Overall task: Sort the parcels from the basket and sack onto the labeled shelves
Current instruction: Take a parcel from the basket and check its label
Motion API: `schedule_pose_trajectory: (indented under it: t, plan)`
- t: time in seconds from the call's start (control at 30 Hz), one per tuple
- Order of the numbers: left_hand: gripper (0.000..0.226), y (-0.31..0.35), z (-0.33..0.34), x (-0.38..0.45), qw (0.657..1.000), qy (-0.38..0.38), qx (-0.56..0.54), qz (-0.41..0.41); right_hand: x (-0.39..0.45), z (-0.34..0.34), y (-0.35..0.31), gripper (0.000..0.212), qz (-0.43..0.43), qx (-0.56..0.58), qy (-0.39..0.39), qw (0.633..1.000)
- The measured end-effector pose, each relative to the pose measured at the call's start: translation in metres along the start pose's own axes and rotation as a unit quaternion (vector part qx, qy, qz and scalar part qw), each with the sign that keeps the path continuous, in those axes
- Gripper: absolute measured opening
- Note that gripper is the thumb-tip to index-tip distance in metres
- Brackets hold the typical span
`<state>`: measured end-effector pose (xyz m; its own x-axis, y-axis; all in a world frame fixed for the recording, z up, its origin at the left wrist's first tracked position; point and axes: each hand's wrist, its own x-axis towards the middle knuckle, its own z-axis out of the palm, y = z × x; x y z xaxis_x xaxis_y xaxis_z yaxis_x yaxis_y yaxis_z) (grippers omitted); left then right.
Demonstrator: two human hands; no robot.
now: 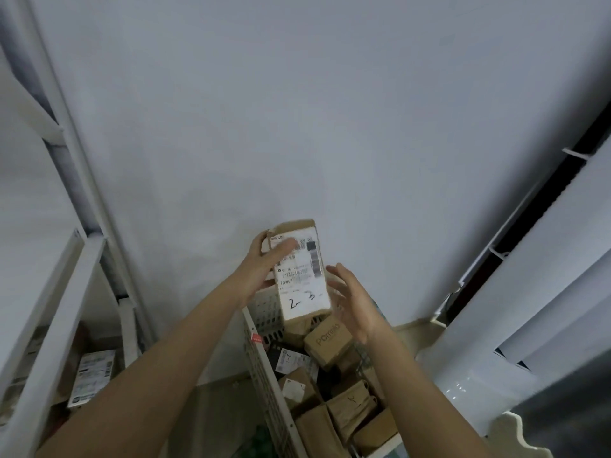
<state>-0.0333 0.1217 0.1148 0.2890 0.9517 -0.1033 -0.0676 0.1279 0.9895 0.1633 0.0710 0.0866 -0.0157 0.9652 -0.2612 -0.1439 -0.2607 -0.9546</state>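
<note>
L hand [264,259] grips parcel [302,272], R hand [352,300] open beside, basket [264,368] w/ boxes

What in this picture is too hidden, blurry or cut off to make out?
All in the head view:
- Printed address on the held parcel: blurred, partly covered by the left hand; only the handwritten "2-3" reads.
- Lower parcels in the basket: buried under others.
- Shelf labels: none legible, edge-on and dim.
- Right hand: contact with the parcel unclear.
- Sack: not identifiable.
</note>
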Motion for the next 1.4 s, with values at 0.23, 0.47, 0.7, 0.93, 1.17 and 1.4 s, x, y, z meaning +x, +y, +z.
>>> schedule_pose_trajectory:
  t: [0.23, 0.47, 0.7, 0.93, 1.17, 1.4]
  plan:
    - [0.077, 0.002, 0.005, -0.009, 0.985, -0.056, 0.16, 0.009, -0.001, -0.002, 0.005, 0.09, -0.009, -0.101, -0.133, 0.986]
    - [0.047, -0.029, 0.001, -0.033, 0.985, -0.028, 0.164, -0.04, -0.007, 0.011, 0.051, 0.09, 0.011, -0.084, -0.097, 0.992]
    - [0.068, -0.064, -0.011, -0.071, 0.98, 0.028, 0.183, -0.075, -0.038, 0.037, 0.109, 0.076, 0.035, -0.015, -0.009, 0.999]
    - [0.023, -0.099, -0.021, -0.135, 0.964, 0.04, 0.249, -0.082, -0.116, 0.068, 0.165, 0.062, 0.083, 0.058, 0.12, 0.988]
    - [0.02, -0.15, -0.037, -0.225, 0.959, -0.009, 0.263, -0.108, -0.223, 0.112, 0.233, 0.066, 0.131, 0.109, 0.235, 0.957]
    - [0.02, -0.192, -0.011, -0.294, 0.949, -0.104, 0.257, -0.152, -0.337, 0.111, 0.294, 0.076, 0.173, 0.15, 0.32, 0.919]
